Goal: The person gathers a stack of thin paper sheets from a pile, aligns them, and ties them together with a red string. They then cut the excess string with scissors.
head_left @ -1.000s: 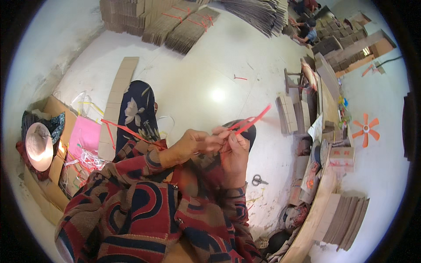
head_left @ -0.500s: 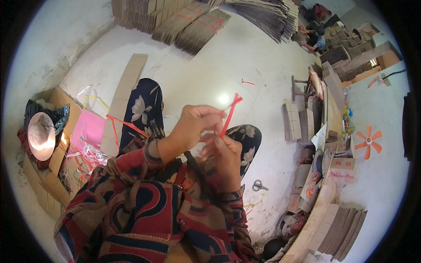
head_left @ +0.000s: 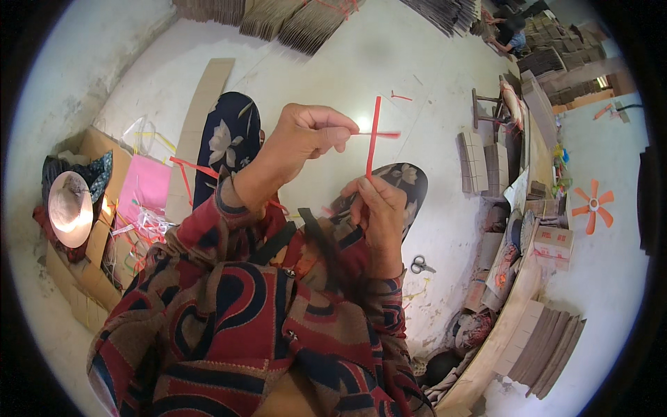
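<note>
My left hand point(head_left: 299, 142), raised over my lap, pinches the end of a thin reddish strip point(head_left: 389, 135) that points to the right and looks blurred toward its tip. My right hand point(head_left: 382, 208) is lower and to the right, by my right knee. Between its thumb and fingers it grips a flat red strap point(head_left: 373, 149), which stands nearly upright. The two strips cross in this view; whether they touch I cannot tell. Another red strap point(head_left: 196, 167) lies across my left thigh.
Scissors point(head_left: 421, 265) lie on the floor to my right. At left are a pink sheet point(head_left: 144, 186), a tangle of straps point(head_left: 149, 226) and a hat point(head_left: 70, 208) by an open carton. Cardboard stacks point(head_left: 306, 28) stand far off; a person point(head_left: 513, 35) crouches at far right.
My hands have moved apart from their close position. The left has risen, now holding a strip sideways, while the strap in my right hand has turned more upright. The whole view has shifted slightly.
</note>
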The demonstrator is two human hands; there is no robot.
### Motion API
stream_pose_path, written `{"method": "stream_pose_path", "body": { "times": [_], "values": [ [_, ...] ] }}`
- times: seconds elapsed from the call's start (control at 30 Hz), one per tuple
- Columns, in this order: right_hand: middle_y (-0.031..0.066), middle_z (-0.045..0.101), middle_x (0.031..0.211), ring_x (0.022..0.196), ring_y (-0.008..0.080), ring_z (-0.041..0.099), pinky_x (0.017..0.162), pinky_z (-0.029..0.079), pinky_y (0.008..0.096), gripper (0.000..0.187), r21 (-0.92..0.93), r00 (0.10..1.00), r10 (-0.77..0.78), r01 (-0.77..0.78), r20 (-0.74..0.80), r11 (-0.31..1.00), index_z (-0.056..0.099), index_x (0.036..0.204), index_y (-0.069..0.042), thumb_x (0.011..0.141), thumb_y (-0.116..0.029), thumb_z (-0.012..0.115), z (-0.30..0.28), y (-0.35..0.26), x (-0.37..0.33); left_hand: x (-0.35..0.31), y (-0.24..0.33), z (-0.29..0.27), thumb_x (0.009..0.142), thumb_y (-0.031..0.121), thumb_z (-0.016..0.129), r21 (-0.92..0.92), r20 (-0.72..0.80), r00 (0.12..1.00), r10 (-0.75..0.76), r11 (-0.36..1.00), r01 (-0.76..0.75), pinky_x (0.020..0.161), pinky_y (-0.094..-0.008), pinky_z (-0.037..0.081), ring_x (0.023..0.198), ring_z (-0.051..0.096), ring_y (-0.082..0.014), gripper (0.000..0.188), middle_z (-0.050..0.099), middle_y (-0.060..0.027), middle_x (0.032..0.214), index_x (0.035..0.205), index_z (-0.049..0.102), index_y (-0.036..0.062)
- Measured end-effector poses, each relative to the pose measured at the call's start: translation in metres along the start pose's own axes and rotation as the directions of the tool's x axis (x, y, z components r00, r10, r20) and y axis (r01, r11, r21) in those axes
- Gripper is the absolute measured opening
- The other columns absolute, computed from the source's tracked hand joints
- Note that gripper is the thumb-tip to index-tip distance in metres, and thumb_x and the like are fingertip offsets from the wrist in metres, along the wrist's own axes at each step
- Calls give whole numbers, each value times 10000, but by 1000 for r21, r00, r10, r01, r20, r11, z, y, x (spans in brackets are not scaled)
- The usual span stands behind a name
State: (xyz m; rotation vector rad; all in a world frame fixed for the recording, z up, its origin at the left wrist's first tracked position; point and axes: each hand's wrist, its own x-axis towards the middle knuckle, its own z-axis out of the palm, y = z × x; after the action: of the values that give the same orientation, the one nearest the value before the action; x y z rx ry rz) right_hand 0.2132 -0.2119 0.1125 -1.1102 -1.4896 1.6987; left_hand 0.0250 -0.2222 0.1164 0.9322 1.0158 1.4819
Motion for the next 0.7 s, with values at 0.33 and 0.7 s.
{"method": "stream_pose_path", "body": {
  "times": [0.33, 0.7],
  "values": [
    [-13, 476, 490, 400, 23, 379, 391, 226, 168, 276, -125, 999, -34, 38, 38, 991, 624, 766, 0, 895, -207, 493, 3, 1, 1, 6, 10, -11, 822, 140, 644, -132, 72, 994, -81, 987, 90, 414, -176, 254, 465, 331, -26, 273, 559, -21, 651, 1031, 621, -35],
    [-21, 482, 567, 429, 40, 401, 408, 279, 195, 223, -105, 999, 7, -4, 31, 994, 621, 779, -2, 893, -158, 511, 3, 3, 4, 2, 11, -4, 881, 226, 558, 99, 109, 992, -70, 993, 59, 454, -179, 237, 521, 317, -33, 405, 420, 43, 637, 1188, 541, -37]
  ]
}}
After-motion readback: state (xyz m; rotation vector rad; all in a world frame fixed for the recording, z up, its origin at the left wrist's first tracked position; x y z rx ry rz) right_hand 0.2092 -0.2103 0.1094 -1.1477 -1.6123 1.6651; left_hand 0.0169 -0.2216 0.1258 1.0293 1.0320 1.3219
